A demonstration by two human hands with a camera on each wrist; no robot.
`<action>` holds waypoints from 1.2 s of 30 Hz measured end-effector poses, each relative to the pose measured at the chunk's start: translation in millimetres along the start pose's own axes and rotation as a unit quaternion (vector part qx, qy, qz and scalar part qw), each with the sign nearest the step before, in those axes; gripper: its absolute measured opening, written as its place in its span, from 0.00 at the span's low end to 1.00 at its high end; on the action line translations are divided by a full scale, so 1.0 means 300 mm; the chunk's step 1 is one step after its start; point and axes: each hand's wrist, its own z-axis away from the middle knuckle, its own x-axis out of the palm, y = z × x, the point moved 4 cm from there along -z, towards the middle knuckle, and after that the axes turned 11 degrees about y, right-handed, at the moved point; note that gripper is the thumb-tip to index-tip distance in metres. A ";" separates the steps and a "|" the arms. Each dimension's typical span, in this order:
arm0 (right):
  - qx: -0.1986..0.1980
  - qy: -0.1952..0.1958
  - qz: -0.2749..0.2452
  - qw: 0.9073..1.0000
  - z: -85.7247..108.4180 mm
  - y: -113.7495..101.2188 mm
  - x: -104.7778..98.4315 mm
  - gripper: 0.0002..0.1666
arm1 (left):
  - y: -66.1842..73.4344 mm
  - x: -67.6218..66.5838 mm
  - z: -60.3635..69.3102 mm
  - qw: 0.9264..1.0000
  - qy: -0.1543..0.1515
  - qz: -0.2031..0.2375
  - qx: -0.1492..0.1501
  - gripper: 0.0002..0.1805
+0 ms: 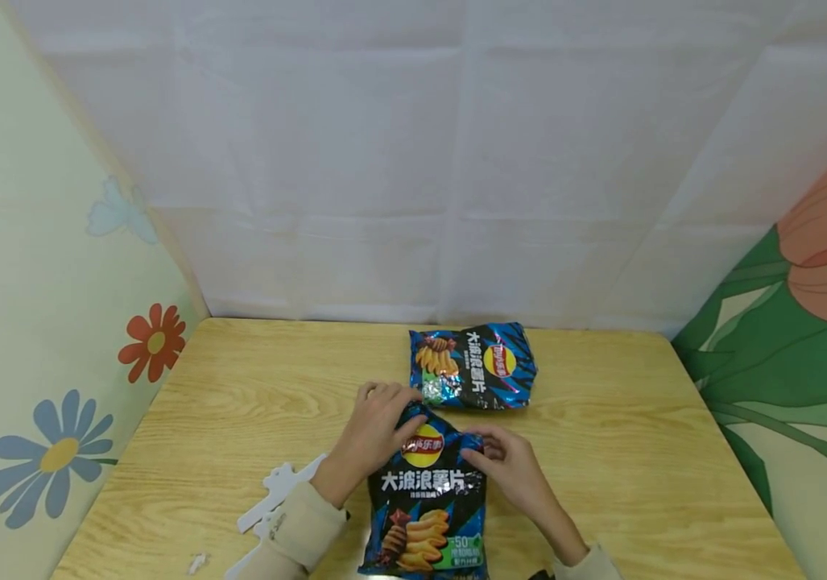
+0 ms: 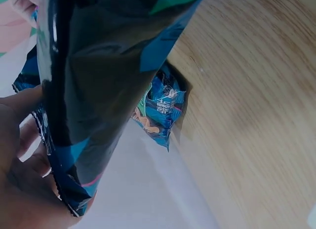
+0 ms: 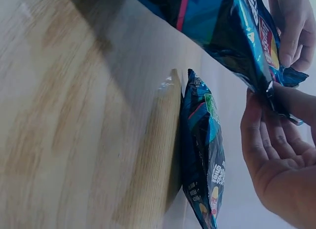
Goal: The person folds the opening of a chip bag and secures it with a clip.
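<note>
A black-and-blue bag of potato chips [image 1: 423, 491] with a red-and-yellow logo is held at its top edge by both hands. My left hand [image 1: 377, 431] pinches its upper left corner, thumb on the front. At the upper right corner my right hand [image 1: 513, 469] pinches the edge between thumb and fingers. In the right wrist view the bag [image 3: 222, 39] stands tilted over the table, its top gripped by the right hand [image 3: 284, 150]. The left wrist view shows its dark side [image 2: 98, 66] close up, beside the left hand [image 2: 24, 174].
A second bag of chips [image 1: 474, 366] of the same kind lies sideways behind the held one. Left of the hands, partly under the left sleeve, are white flat strips [image 1: 279, 487] with shaped tops. A small pale scrap [image 1: 198, 562] lies on the wooden table [image 1: 630, 451].
</note>
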 end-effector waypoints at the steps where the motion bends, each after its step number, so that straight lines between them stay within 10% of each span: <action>1: -0.001 -0.005 -0.003 1.000 0.002 0.003 -0.001 0.17 | 0.000 -0.002 0.000 1.000 0.006 0.003 0.005 0.15; 36: -0.111 -0.058 0.006 0.992 0.048 0.051 -0.006 0.11 | -0.015 -0.017 0.027 0.990 0.082 0.054 0.097 0.12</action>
